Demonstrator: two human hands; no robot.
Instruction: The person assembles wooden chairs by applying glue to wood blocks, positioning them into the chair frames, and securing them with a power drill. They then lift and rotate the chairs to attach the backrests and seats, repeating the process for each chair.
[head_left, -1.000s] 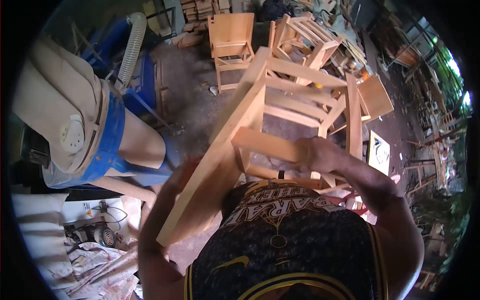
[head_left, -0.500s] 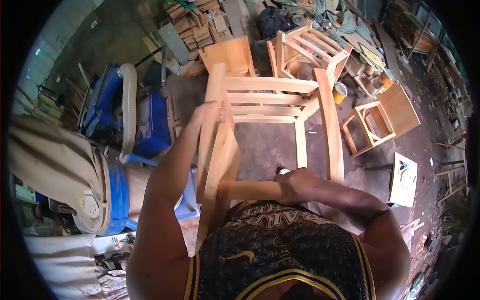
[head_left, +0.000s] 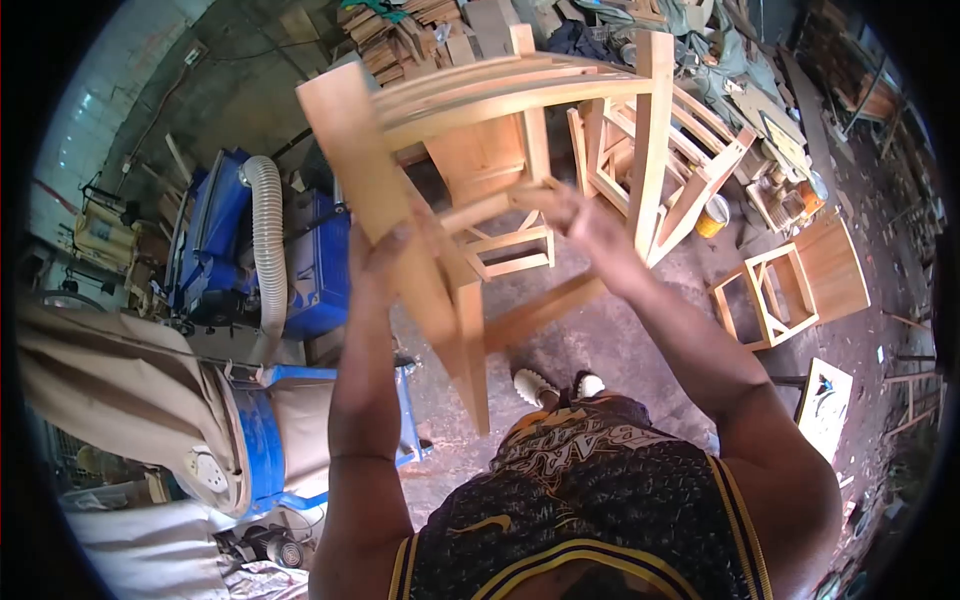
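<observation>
A bare wooden chair frame (head_left: pixel 355 150) is held up off the floor in front of me, tilted, with its slatted back rails (head_left: pixel 520 97) at the far side. My left hand (head_left: pixel 385 255) grips the thick left-hand post, thumb lying over the wood. Around a crosspiece (head_left: pixel 530 193) in the middle of the frame, my right hand (head_left: pixel 583 222) is closed, slightly blurred by motion. The lower end of the left leg (head_left: pixel 472 370) points down towards my feet.
To the left stand a blue machine (head_left: pixel 310 260) with a ribbed hose (head_left: pixel 265 230) and a dust-collector bag (head_left: pixel 110 390). Other wooden chair frames (head_left: pixel 690 210) are beyond, and a small chair (head_left: pixel 785 290) is at right. Stacked wood offcuts (head_left: pixel 420 30) lie at the back.
The chair frame has been raised and swung away from my body, tilting over. My right hand has moved forward from the near rail area to the middle of the frame; both shoes now show.
</observation>
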